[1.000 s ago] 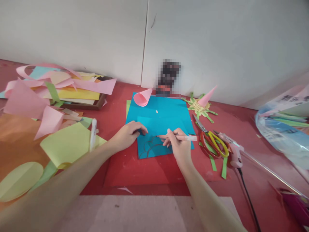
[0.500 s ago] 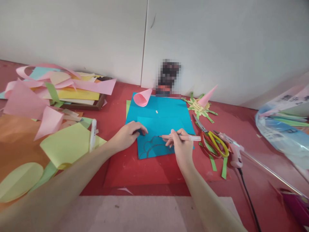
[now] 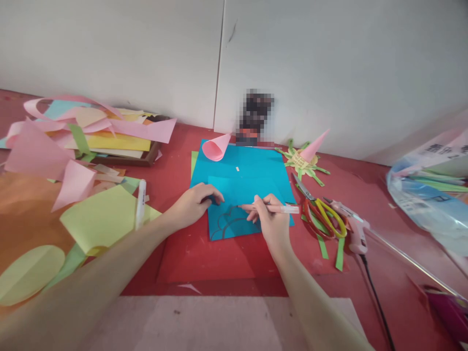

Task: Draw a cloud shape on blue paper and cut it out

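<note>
My right hand is closed around a pale pink marker pen, its tip on the smaller blue paper sheet. Dark scalloped and curved lines run across the lower left of that sheet. At the sheet's left edge rests my left hand, its fingers loosely bent and apart, holding nothing. Beneath lies a larger blue sheet, with a rolled pink paper cone on its back left corner.
To the right are scissors, a glue gun with a cord, and a paper flower with a pink cone. Paper scraps fill a tray at left. A white marker lies on yellow-green paper.
My right hand has shifted slightly left with the marker pen, its tip moving a little along the drawn outline. My left hand stays where it was.
</note>
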`<state>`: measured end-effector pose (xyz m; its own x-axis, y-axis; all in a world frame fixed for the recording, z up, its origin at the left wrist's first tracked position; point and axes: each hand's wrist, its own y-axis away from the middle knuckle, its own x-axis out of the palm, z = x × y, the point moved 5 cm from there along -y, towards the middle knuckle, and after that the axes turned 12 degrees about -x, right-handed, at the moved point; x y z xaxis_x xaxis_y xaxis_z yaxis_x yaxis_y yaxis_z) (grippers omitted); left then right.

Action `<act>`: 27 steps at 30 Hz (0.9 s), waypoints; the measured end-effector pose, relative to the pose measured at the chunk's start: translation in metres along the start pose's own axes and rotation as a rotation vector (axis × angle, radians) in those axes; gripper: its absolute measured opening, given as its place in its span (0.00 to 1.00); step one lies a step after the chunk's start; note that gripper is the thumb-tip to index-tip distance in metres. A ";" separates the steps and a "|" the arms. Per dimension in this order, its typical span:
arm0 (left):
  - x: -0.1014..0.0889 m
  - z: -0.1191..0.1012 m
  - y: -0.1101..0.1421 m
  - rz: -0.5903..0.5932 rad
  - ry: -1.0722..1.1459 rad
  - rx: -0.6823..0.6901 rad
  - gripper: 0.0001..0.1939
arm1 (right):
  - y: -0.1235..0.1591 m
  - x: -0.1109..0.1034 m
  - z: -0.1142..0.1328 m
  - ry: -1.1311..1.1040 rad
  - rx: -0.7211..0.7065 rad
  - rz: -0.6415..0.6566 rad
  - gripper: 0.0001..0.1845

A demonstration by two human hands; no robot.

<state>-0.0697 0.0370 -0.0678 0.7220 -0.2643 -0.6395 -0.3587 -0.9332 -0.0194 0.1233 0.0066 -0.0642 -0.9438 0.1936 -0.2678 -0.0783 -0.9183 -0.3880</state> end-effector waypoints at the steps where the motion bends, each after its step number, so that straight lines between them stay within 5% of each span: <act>1: 0.000 0.000 0.000 0.002 0.001 0.000 0.14 | 0.000 -0.002 -0.001 0.011 0.003 -0.028 0.16; 13: 0.000 0.002 0.000 0.000 -0.001 0.006 0.15 | 0.000 -0.001 -0.001 -0.003 -0.001 -0.033 0.16; 21: 0.000 0.001 0.000 0.001 0.001 0.008 0.15 | -0.001 -0.010 -0.007 -0.086 0.083 -0.156 0.16; 27: 0.001 0.003 0.000 0.006 0.011 0.009 0.14 | -0.009 -0.010 -0.009 -0.102 0.073 -0.018 0.16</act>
<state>-0.0710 0.0375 -0.0706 0.7260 -0.2727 -0.6313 -0.3687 -0.9293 -0.0226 0.1361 0.0163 -0.0664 -0.9695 0.1773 -0.1689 -0.1150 -0.9386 -0.3252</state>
